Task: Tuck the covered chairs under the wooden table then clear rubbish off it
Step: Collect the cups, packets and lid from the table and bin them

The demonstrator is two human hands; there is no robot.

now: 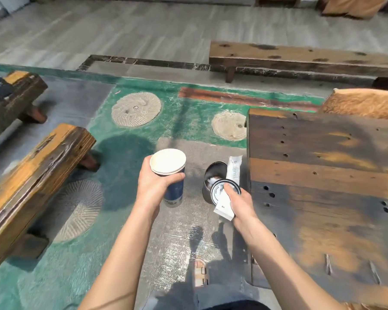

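Left grip: was curled round a blue cup, held above the floor.
Right grip: pinched a lid, wrappers and a dark cup together.
Rubbish: was off the desk, just beside its edge.

The left hand and the right hand are bare. The left forearm and the right forearm are also uncovered, down to the lower edge of the view at about 7 and 5 o'clock. Near 6 o'clock, one leg wears faded blue-grey jeans, and the cloth is a little wrinkled. Just above the hem in the view, a foot wears a tan open sandal with straps and what looks like a small buckle. At the very bottom edge, a strip of dark cloth shows. Which garment it is, I cannot tell.
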